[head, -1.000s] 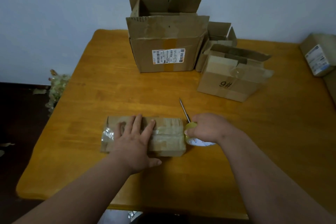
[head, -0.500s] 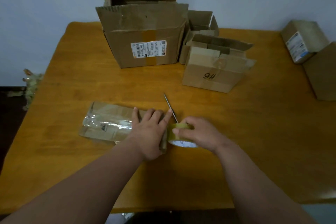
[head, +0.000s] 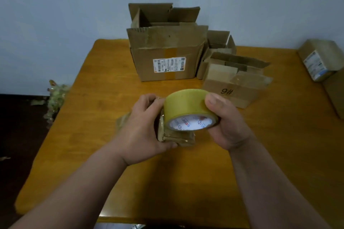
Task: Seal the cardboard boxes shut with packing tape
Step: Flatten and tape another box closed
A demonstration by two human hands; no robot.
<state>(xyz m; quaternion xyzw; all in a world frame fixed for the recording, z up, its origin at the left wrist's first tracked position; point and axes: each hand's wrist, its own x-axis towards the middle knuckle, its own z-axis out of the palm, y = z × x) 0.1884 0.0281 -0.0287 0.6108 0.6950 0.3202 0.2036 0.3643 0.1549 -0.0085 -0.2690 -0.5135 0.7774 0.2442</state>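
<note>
Above the bench's (head: pixel 279 154) middle, the left hand (head: pixel 138 130) grips a small, light, stiff box (head: pixel 176 138); the right hand (head: pixel 226 124) clasps the tape roll (head: pixel 188 107) by its rim.

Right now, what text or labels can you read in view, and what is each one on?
"9#": front of the small open box.
Shipping label on the big open box: too small.
Tape roll core print: blurred.
Label on the far right box: blurred.
</note>
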